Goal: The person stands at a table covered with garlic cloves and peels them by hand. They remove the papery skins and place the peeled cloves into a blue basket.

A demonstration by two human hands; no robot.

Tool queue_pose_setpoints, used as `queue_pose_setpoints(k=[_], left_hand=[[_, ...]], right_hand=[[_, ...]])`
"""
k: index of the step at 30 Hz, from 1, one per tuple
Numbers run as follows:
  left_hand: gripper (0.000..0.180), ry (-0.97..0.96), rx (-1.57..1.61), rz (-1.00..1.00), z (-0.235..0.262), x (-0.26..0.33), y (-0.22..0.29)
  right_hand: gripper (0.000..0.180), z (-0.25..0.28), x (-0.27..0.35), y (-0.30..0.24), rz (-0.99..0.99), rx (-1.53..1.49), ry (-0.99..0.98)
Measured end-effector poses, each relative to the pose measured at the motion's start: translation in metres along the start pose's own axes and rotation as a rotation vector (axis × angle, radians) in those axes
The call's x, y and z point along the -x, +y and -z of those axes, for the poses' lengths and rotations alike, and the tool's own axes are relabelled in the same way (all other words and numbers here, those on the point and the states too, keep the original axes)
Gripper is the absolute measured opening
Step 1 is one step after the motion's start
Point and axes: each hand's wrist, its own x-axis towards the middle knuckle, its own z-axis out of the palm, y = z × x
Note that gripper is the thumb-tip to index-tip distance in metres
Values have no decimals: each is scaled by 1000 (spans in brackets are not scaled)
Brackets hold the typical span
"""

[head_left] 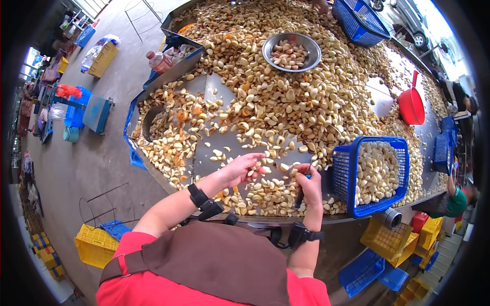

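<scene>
Pale peeled garlic cloves (286, 109) lie in a deep heap over the metal table, with a thinner scatter near me. My left hand (242, 170) is over the near scatter, its fingers apart and partly bent; cloves show beside the fingertips, and whether one rests in the palm is hard to see. My right hand (311, 187) is closed round a small knife (299, 198) with a dark handle; its blade is not clear. The right fingertips are close to a few cloves. To the right, a blue plastic basket (343, 173) holds many clean white cloves.
A steel bowl (267, 53) with reddish cloves sits on the heap. A red scoop (411, 106) rests at the right, another blue basket (361, 23) at the far side. A bottle (159, 62) stands in the left tray. Yellow crates (95, 246) lie on the floor. Another person (456, 203) is at far right.
</scene>
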Motion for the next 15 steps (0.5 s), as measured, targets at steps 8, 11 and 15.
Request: queue_pose_setpoints(k=[8, 11, 15], left_hand=[[29, -77, 31, 115, -21, -21, -8], [24, 55, -129, 53, -22, -28, -12], [23, 264, -455, -226, -7, -43, 1]], right_hand=[[9, -15, 2, 3, -38, -227, -106], [19, -15, 0, 0, 81, 381, -101], [31, 2, -15, -7, 209, 1104, 338]])
